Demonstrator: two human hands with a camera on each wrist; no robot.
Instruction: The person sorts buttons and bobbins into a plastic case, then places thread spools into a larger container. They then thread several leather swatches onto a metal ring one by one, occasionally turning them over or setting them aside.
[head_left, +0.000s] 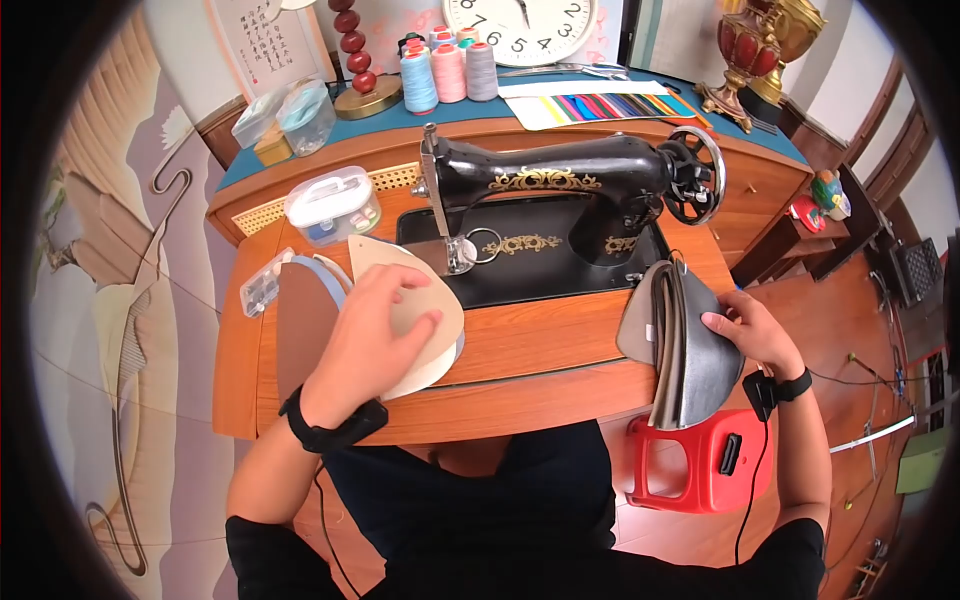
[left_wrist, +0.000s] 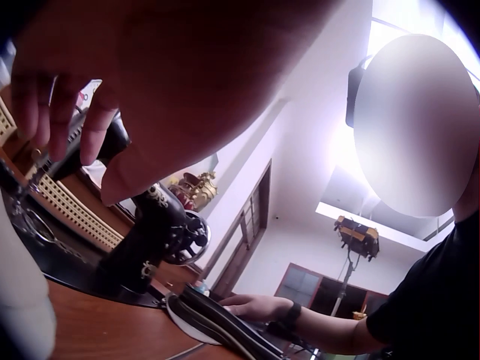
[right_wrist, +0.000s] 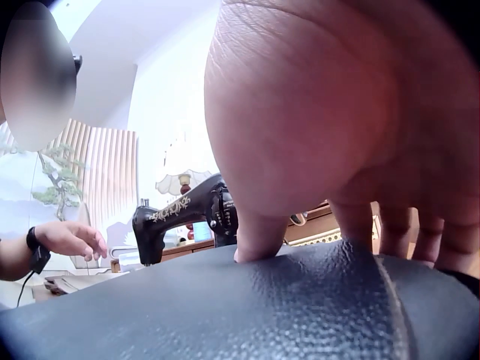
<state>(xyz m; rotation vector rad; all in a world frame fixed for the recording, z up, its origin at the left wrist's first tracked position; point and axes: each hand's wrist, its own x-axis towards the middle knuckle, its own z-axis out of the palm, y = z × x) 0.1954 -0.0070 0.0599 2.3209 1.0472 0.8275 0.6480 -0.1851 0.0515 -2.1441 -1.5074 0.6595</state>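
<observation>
My left hand (head_left: 375, 335) hangs over a pile of cream leather-like pieces (head_left: 435, 300) at the table's left, fingers loosely bent and nothing in them. In the right wrist view this hand (right_wrist: 71, 241) shows above the pile. A brown piece (head_left: 308, 325) and a blue-grey piece (head_left: 322, 275) lie beside the cream ones. My right hand (head_left: 758, 332) rests on a stack of curved dark leather-like pieces (head_left: 690, 350) overhanging the front right edge. Its thumb touches the black top piece (right_wrist: 247, 307), while the other fingers reach over toward the far edge.
Behind the hands stands a black sewing machine (head_left: 560, 175) with a handwheel (head_left: 700, 175). A clear lidded box (head_left: 330, 205) and a small parts case (head_left: 266, 283) sit on the left. Thread spools (head_left: 448, 75) line the back shelf. Below the right edge is a red stool (head_left: 700, 470).
</observation>
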